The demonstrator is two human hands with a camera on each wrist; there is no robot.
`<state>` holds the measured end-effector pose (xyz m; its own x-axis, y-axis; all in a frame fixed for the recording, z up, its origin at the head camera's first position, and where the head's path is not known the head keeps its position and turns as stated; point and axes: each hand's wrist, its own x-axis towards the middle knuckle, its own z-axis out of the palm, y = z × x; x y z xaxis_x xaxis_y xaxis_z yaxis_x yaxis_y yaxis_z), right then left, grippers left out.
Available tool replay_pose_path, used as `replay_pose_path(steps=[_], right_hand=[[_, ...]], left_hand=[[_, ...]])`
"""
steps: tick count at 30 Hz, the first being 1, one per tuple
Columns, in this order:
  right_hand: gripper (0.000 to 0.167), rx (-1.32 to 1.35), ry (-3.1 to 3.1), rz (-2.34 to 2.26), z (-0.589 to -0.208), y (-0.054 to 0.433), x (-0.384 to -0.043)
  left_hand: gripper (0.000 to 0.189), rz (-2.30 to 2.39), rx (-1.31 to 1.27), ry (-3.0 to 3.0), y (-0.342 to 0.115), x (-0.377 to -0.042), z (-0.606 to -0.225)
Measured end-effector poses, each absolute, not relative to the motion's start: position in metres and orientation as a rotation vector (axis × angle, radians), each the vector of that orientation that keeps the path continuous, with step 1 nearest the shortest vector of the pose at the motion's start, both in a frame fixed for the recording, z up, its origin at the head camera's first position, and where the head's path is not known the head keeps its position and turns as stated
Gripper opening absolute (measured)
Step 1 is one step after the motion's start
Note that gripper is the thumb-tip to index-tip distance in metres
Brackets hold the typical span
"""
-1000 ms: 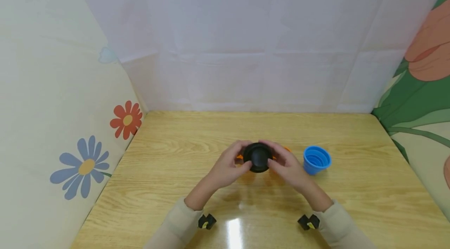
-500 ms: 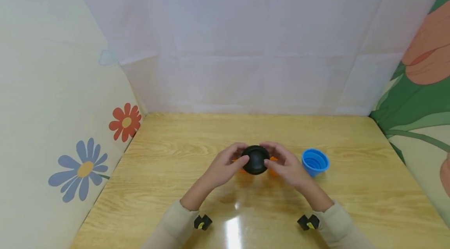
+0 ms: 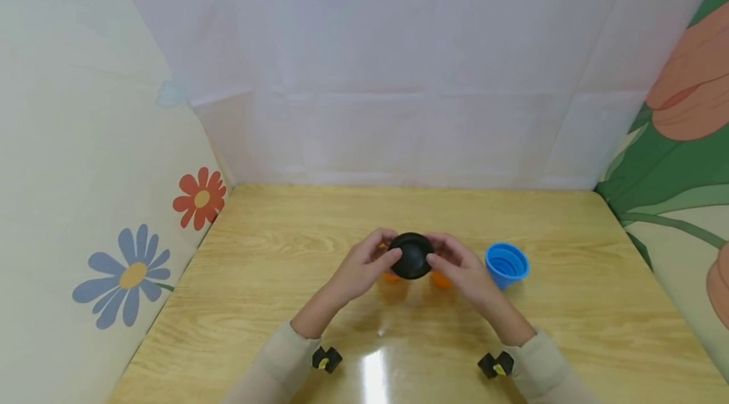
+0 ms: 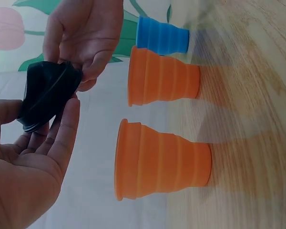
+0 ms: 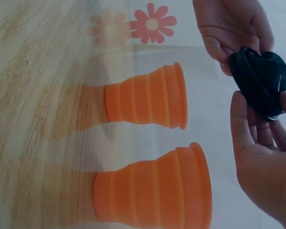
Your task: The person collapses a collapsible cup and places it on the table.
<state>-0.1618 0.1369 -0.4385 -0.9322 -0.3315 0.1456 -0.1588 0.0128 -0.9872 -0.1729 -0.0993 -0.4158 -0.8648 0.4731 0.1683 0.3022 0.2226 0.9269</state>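
A black folded cup [image 3: 411, 256], apparently of soft rubber, is held up off the table between both hands. My left hand [image 3: 360, 270] pinches its left rim, thumb on the near face and fingers behind. On the opposite rim, my right hand [image 3: 462, 270] grips it the same way. The left wrist view shows the black cup [image 4: 50, 95] bent and dented along one side. Below the hands stand two ribbed orange cups, one nearer the left hand [image 5: 147, 98] and one nearer the right [image 4: 164, 78], mostly hidden from the head view.
A blue ribbed cup [image 3: 507, 265] stands upright and open-mouthed right of the right hand. The wood-grain table [image 3: 273, 227] meets a white cloth backdrop [image 3: 353, 75] at its far edge. Flower-printed panels [image 3: 68, 157] flank the sides.
The black cup stays between both hands, its face tilting slightly. More orange shows beneath the hands than before. The whole head view has shifted a little.
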Motion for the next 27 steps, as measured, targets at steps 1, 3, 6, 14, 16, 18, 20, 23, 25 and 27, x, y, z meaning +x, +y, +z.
replay_pose_path(steps=[1, 3, 6, 14, 16, 18, 20, 23, 25, 27], right_hand=[[0.042, -0.523, 2.135, -2.053, -0.4385, 0.1367, -0.1622], [0.040, -0.539, 2.156, -2.023, -0.4381, 0.1368, -0.1627], [0.037, -0.586, 2.203, -1.944, -0.4363, 0.1378, -0.1635], [0.042, -0.615, 2.243, -1.867, -0.4315, 0.1374, -0.1664], [0.044, -0.593, 2.225, -1.909, -0.4323, 0.1365, -0.1660], [0.046, -0.592, 2.182, -1.977, -0.4339, 0.1352, -0.1645], [0.050, -0.620, 2.124, -2.045, -0.4359, 0.1336, -0.1626], [0.056, -0.685, 2.058, -2.103, -0.4391, 0.1310, -0.1597], [0.059, -0.700, 2.065, -2.108, -0.4405, 0.1295, -0.1587], [0.059, -0.681, 2.106, -2.092, -0.4411, 0.1288, -0.1578]], left_hand=[[0.029, 1.721, 0.740, 2.327, -0.0995, -0.1727, -0.4152], [0.029, 1.720, 0.728, 2.322, -0.1001, -0.1724, -0.4142], [0.028, 1.689, 0.711, 2.337, -0.1007, -0.1719, -0.4132], [0.029, 1.697, 0.662, 2.314, -0.1028, -0.1717, -0.4127], [0.028, 1.728, 0.637, 2.325, -0.1039, -0.1719, -0.4130], [0.028, 1.772, 0.609, 2.316, -0.1047, -0.1720, -0.4132], [0.028, 1.820, 0.581, 2.297, -0.1046, -0.1716, -0.4135], [0.030, 1.882, 0.562, 2.252, -0.1039, -0.1711, -0.4155], [0.031, 1.914, 0.564, 2.225, -0.1031, -0.1710, -0.4175], [0.032, 1.929, 0.575, 2.193, -0.1024, -0.1714, -0.4193]])
